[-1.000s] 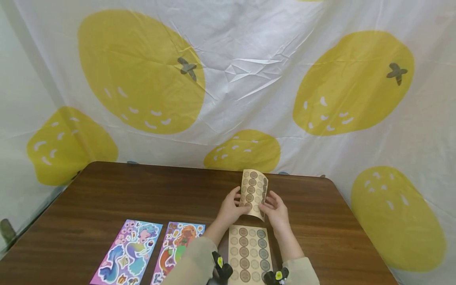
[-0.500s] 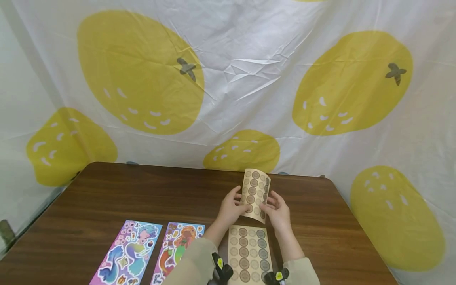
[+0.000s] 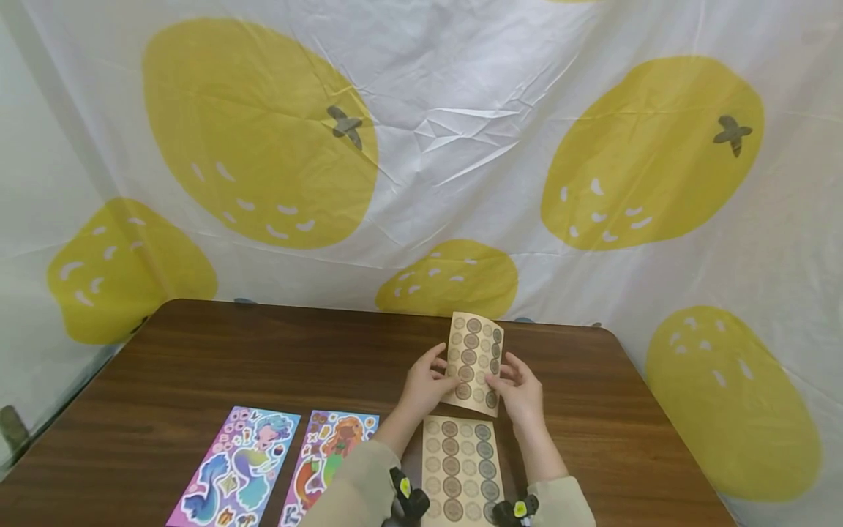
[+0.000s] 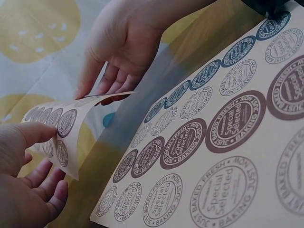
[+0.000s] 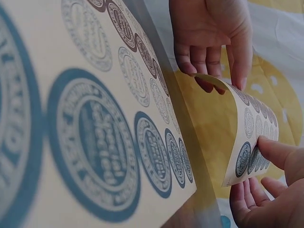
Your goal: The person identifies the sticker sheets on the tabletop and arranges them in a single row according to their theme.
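Observation:
Both hands hold one cream sticker sheet (image 3: 474, 359) with rows of round seals, raised over the table and bowed between them. My left hand (image 3: 424, 384) pinches its left edge, thumb on the printed face and fingers behind. At the right edge my right hand (image 3: 522, 391) pinches it the same way, as the right wrist view shows with the right hand (image 5: 280, 190) at the near edge. A second round-seal sticker sheet (image 3: 459, 468) lies below the hands; in the left wrist view this sheet (image 4: 190, 137) reads "Special Selected".
Two mermaid sticker sheets, one with a blue-haired mermaid (image 3: 237, 465) and one with an orange-haired mermaid (image 3: 329, 461), lie at the left on the dark wooden table (image 3: 263, 351). Behind the table hangs a white curtain (image 3: 454, 190) with yellow fruit prints.
The held sheet has shifted slightly right and flattened a little, turning more of its face to the head camera. My right hand has moved slightly right; the left has barely moved.

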Motion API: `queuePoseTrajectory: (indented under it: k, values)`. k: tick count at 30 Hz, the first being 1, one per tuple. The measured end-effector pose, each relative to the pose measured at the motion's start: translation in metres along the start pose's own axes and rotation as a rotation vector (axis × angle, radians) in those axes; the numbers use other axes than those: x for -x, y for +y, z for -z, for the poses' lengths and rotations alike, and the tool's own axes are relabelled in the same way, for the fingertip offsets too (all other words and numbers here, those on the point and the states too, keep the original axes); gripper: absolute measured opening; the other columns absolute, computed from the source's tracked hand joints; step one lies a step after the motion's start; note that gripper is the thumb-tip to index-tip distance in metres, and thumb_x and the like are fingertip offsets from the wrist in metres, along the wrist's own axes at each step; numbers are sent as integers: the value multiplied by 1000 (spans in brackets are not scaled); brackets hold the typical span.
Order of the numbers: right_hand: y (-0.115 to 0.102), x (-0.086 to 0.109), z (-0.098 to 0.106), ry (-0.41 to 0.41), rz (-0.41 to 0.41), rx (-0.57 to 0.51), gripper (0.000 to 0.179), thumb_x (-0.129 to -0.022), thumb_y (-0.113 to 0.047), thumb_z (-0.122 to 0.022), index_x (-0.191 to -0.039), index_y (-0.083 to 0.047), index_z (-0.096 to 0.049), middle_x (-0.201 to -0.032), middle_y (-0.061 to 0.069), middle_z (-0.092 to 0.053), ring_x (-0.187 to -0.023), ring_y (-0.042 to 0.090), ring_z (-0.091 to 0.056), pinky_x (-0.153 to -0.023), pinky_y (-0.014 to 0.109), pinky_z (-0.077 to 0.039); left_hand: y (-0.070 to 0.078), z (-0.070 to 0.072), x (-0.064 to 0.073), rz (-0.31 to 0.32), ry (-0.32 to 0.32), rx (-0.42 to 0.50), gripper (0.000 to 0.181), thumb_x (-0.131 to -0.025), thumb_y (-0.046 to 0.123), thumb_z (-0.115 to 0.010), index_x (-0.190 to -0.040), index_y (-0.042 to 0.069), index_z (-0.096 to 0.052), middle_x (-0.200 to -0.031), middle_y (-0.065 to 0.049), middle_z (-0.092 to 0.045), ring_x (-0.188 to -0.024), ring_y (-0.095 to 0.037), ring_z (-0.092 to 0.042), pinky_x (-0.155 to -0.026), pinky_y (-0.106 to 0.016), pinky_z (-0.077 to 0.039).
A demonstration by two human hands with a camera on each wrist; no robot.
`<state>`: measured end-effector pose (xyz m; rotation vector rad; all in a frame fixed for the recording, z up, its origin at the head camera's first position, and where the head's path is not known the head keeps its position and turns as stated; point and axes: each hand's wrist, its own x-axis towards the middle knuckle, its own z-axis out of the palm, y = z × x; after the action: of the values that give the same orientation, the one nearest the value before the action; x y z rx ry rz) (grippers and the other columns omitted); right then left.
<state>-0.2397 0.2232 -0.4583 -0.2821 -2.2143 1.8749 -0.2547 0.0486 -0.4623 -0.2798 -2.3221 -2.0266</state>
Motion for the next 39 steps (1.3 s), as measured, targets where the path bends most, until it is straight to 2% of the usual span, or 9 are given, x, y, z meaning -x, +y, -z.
queuePoseTrajectory:
  k: [7,16,21,27,32,39]
  values:
    - [-1,-2,1,12,0,28,60,-84,-2,-72,-137,3,-47,-115,22,-60,-79,9,-58,-68,17,-47,1,2,-1,-30,2,13,67,-76,-1,-74,-138,0,-48,-92,-7,-59,-71,-14,-56,-58,-24,-50]
    - [-1,-4,6,-9,40,35,54,-81,2,-72,-132,2,-54,-98,17,-66,-74,10,-58,-64,19,-49,1,3,0,-43,20,48,64,-75,-4,-72,-135,1,-52,-81,-6,-60,-60,-11,-54,-51,-23,-49]
    - [-4,-5,12,-55,46,52,55,-83,2,-71,-134,0,-52,-90,13,-67,-74,11,-61,-65,21,-51,1,6,0,-42,15,56,57,-79,-4,-68,-134,1,-53,-75,-4,-62,-56,-12,-55,-49,-24,-48]
    - [-8,-5,18,-73,51,109,58,-84,1,-70,-138,-1,-49,-88,12,-64,-74,13,-61,-66,22,-52,3,9,0,-72,7,57,54,-80,-4,-69,-131,-1,-54,-68,-3,-62,-51,-11,-54,-47,-22,-46]
    - [-10,-4,22,-69,67,169,58,-83,1,-71,-137,-3,-50,-85,10,-60,-75,14,-56,-65,23,-50,5,10,2,-80,0,65,56,-79,-4,-70,-132,0,-54,-66,-3,-61,-51,-10,-53,-49,-22,-45]
    - [-11,-1,29,-105,73,183,60,-83,1,-71,-139,-5,-49,-84,11,-59,-70,16,-57,-62,30,-52,7,11,5,-64,-30,81,64,-78,-5,-69,-138,4,-50,-64,-1,-57,-48,-9,-48,-50,-21,-41]
